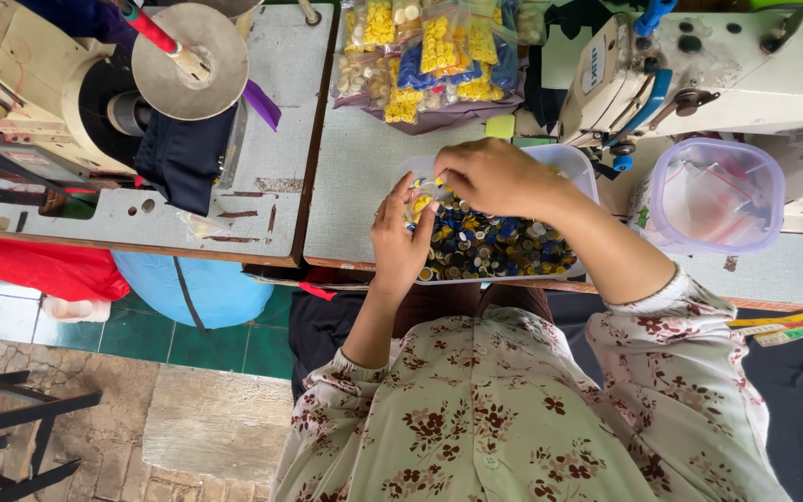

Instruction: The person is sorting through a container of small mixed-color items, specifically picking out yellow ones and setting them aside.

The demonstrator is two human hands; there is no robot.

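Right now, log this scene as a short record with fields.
Setting: grey worktable between two sewing machines
Left hand: over the tray, fingers at a small clear bag of yellow buttons
Right hand: pinching the same bag from above
Tray: white, full of mixed buttons
Behind tray: bagged buttons, yellow, blue, cream
Right of tray: clear lidded container

My clear plastic tub [576, 163] holds glossy plastic buttons [494, 246]; my sleeve [690, 344] is soft matt cloth; the surface [355, 177] looks dull, worn.
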